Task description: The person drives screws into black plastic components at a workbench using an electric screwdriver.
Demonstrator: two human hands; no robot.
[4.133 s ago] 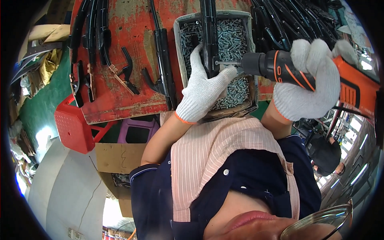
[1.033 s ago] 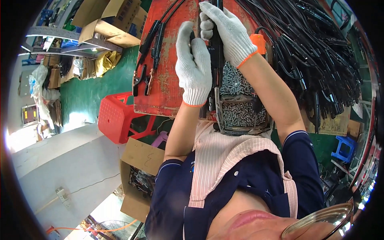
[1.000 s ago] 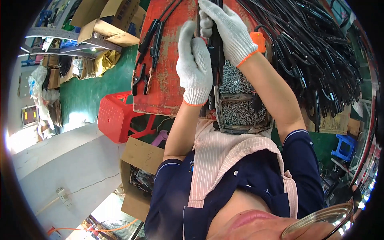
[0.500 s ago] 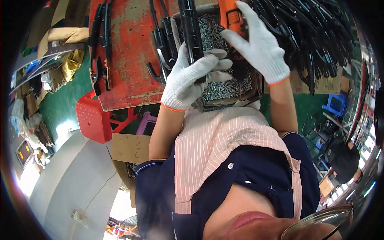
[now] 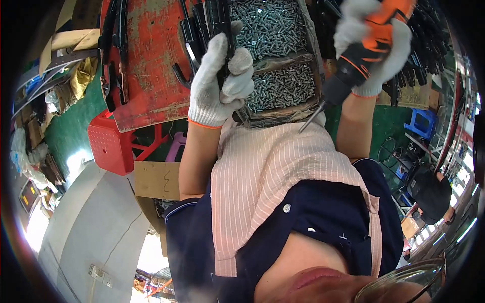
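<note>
My gloved left hand [image 5: 209, 93] is wrapped round a long black part [image 5: 218, 20], which stands at the left side of the screw box; the part's lower end is partly hidden by the fingers. In my gloved right hand [image 5: 399, 53] is an orange and black power screwdriver [image 5: 348, 70], held at the right. Its thin bit points down and to the left, over the apron. Motion blurs the right fingers a little. Between the hands lies a worn box [image 5: 317, 55] with two compartments. Small silver screws [image 5: 270, 30] fill both.
More black parts [image 5: 188, 30] lie on the scuffed red table [image 5: 151, 65], with a further group [image 5: 115, 45] near its left edge. A large pile of black parts [image 5: 424, 45] is at the far right. A red stool [image 5: 108, 144] and a cardboard box [image 5: 156, 179] stand below left.
My right hand has taken hold of the power screwdriver, lifting it off the screw box and rightward. My left hand has shifted slightly left with the black part, uncovering more screws.
</note>
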